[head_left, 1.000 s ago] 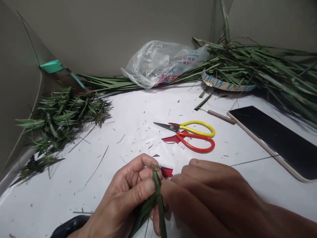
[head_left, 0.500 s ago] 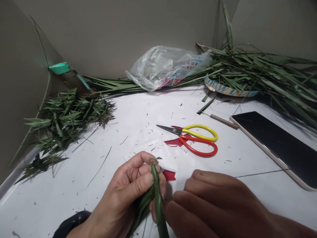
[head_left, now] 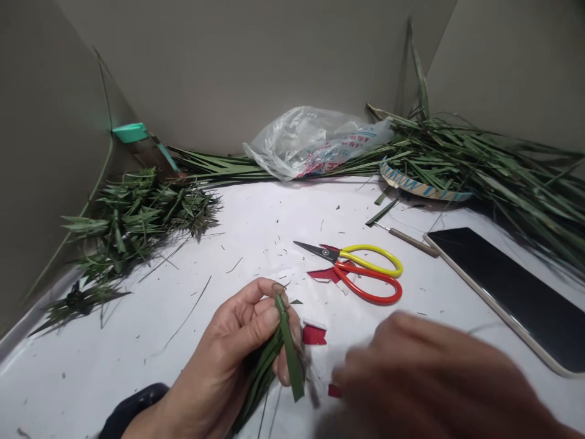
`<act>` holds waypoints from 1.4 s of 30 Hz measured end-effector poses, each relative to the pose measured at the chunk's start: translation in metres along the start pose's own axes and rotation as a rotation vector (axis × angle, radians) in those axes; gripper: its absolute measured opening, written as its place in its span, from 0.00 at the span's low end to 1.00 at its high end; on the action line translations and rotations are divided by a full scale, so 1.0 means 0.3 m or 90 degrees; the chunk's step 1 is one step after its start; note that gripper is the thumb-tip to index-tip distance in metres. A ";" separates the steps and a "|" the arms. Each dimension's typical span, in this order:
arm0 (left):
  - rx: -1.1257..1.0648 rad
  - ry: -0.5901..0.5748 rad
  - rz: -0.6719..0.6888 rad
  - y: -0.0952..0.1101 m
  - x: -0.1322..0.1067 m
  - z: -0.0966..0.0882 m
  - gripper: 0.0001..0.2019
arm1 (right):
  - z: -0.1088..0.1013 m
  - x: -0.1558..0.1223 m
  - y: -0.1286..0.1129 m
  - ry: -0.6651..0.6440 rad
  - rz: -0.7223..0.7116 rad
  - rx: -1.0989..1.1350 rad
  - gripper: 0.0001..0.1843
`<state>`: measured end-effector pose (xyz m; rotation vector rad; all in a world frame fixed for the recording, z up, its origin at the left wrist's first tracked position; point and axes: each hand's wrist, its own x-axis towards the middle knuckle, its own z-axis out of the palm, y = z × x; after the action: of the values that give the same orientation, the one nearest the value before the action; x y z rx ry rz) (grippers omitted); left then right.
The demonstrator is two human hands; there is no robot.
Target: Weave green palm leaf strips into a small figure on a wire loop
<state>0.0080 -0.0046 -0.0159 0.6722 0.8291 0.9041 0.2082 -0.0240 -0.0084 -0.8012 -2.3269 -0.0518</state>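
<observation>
The left hand point(head_left: 242, 341) grips green leaf strips point(head_left: 290, 360) between thumb and fingers, near the front of a white surface point(head_left: 114, 360); one wide strip hangs down past the fingertips, the others trail below the palm. The right hand point(head_left: 429, 378), blurred by motion, is to the right, apart from the strips; whether it holds anything cannot be told. Red scraps point(head_left: 314, 334) lie between the hands. Beyond them are scissors point(head_left: 342, 267) with one yellow and one red handle, blades pointing left. Right of these lie a thin pointed tool point(head_left: 414, 242) and a phone point(head_left: 512, 292). Spiky leaf pieces point(head_left: 137, 219) are heaped at far left; a clear plastic bag point(head_left: 311, 140) and long leaves point(head_left: 466, 152) line the back.
</observation>
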 end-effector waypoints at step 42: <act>0.005 -0.079 -0.057 -0.030 -0.021 0.013 0.07 | 0.043 0.011 0.009 0.007 0.221 0.540 0.10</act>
<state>0.0125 -0.0149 -0.0189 0.6855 0.7461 0.7708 0.2002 -0.0170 -0.0170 -0.7178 -1.8787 1.0003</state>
